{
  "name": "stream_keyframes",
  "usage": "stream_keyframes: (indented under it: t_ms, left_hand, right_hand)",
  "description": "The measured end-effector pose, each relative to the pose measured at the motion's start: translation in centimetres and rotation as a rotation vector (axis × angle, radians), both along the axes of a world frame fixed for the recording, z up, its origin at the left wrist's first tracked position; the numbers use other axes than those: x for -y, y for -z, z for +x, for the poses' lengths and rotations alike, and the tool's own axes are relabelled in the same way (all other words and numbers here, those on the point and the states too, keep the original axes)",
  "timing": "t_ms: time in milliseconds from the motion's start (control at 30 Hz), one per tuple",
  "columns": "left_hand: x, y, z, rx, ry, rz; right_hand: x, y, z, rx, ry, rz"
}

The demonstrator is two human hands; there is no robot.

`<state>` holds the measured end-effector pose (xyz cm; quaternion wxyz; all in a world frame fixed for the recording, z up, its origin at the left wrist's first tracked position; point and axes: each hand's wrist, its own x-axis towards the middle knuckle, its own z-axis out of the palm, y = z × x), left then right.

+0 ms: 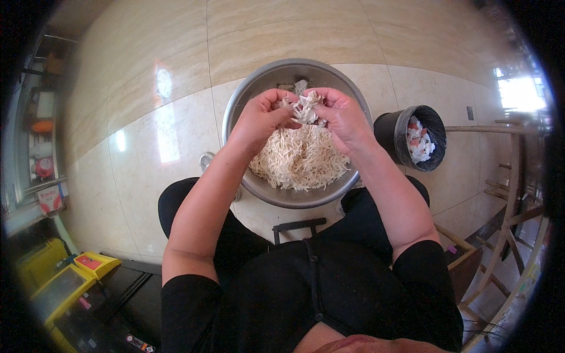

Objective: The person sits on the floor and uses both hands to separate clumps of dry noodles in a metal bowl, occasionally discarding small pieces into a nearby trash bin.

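Left hand: fingers curled, pinching the left side of a pale shredded clump. Right hand: fingers likewise closed on the right side of the same clump. Both hands meet above the far half of a large metal bowl.

Procedure, as judged from the grips: pull the clump apart in thin strands with the fingertips only. Keep both hands over the bowl so loose pieces drop inside. Take small portions; a thick wad will likely tear unevenly.

Position of material: the clump sits between the two hands, touching both. The heap of finished shreds lies directly below the hands, nearer the body. A black bin with scraps stands to the right of the right hand, beside the bowl.
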<state>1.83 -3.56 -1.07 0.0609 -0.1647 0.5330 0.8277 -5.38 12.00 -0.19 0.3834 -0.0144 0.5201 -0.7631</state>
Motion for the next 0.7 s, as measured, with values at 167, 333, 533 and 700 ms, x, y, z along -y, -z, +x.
stream_keyframes:
  t_ms: [167, 333, 533, 700]
  left_hand:
    - [0.0, 0.6, 0.2, -0.024, 0.052, -0.148]
    - [-0.1, 0.2, 0.1, -0.005, -0.025, -0.076]
    - [-0.2, 0.0, 0.2, -0.001, -0.002, -0.169]
    - [-0.2, 0.2, 0.1, 0.026, -0.028, -0.086]
  right_hand:
    - [0.0, -0.1, 0.3, -0.063, -0.075, 0.077]
    - [0.1, 0.7, 0.2, -0.046, -0.021, 0.032]
    - [0.1, -0.5, 0.5, -0.098, -0.087, 0.143]
    - [0.0, 0.4, 0.2, -0.083, -0.048, 0.079]
